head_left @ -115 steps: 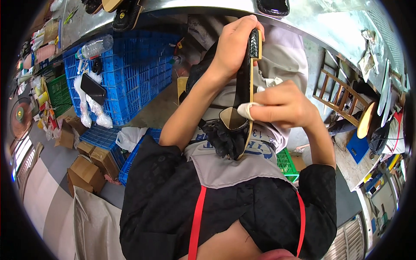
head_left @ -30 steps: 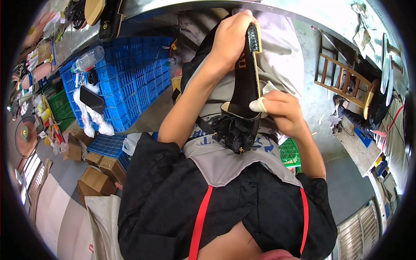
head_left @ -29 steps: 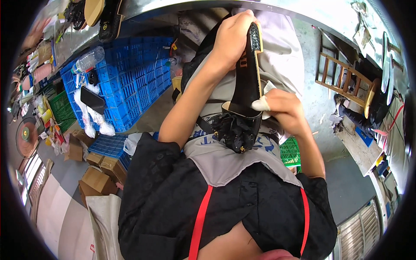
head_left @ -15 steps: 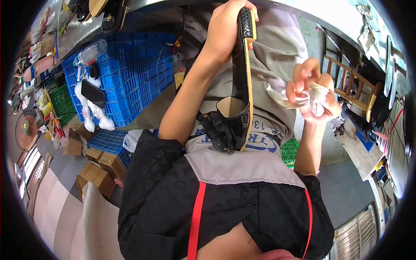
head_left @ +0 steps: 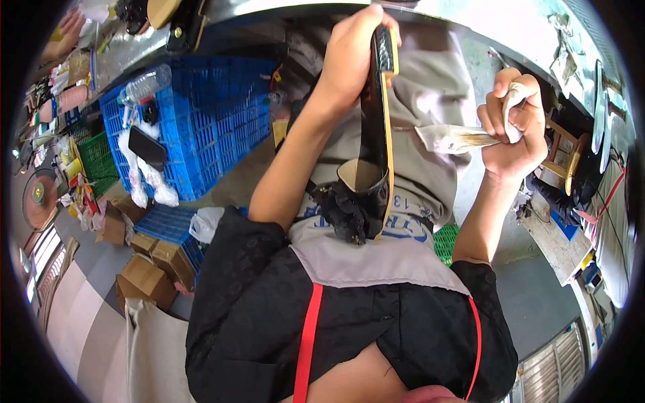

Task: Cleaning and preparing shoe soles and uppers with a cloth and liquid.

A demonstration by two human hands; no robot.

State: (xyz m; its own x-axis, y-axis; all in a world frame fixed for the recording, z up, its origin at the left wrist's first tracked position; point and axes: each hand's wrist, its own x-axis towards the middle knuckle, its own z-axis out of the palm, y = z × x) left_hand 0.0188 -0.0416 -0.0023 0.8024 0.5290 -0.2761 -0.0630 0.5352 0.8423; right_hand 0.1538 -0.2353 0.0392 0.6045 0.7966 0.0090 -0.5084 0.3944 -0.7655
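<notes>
My left hand point(head_left: 353, 57) grips the toe end of a black shoe point(head_left: 371, 144) held upright on edge, its tan sole rim facing right and its furry black trim low against my grey apron point(head_left: 376, 258). My right hand point(head_left: 514, 127) is off to the right of the shoe, fingers closed around a crumpled whitish cloth point(head_left: 463, 138) that trails left toward the shoe without touching it.
Blue plastic crates point(head_left: 201, 127) stand at left with a clear bottle point(head_left: 144, 84) and a dark phone point(head_left: 148, 146) on them. Cardboard boxes point(head_left: 144, 272) lie on the floor below. A wooden stool point(head_left: 564, 158) and cluttered bench sit at right.
My right hand, earlier pressing the cloth against the shoe's sole edge, has drawn away to the right with the cloth. My left hand has lifted the shoe slightly higher.
</notes>
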